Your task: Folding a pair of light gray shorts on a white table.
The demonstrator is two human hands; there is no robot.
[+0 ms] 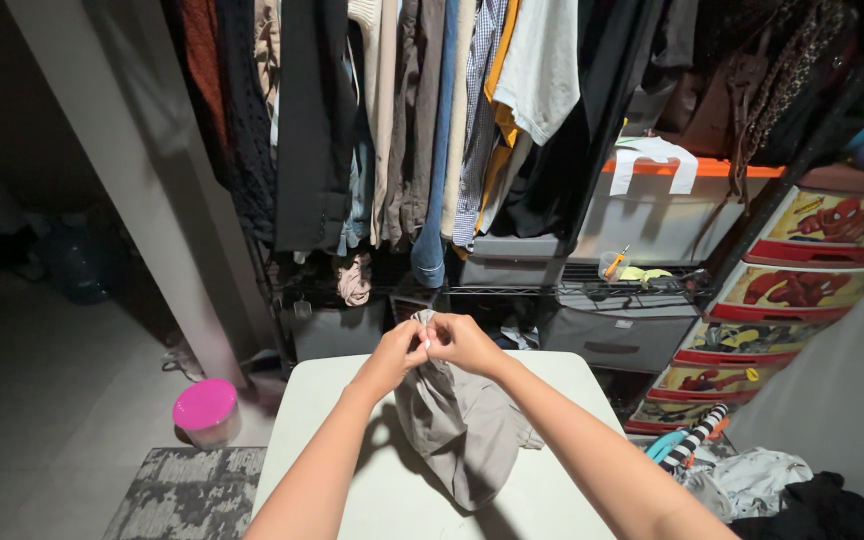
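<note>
Grey garment (460,425) hangs from both hands' grip, left hand (395,355), right hand (462,343).

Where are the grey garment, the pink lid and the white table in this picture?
grey garment (464,430), head view, on the middle of the hanging cloth.
pink lid (204,404), head view, on the lid's flat top.
white table (372,490), head view, on a bare part of the tabletop.
</note>
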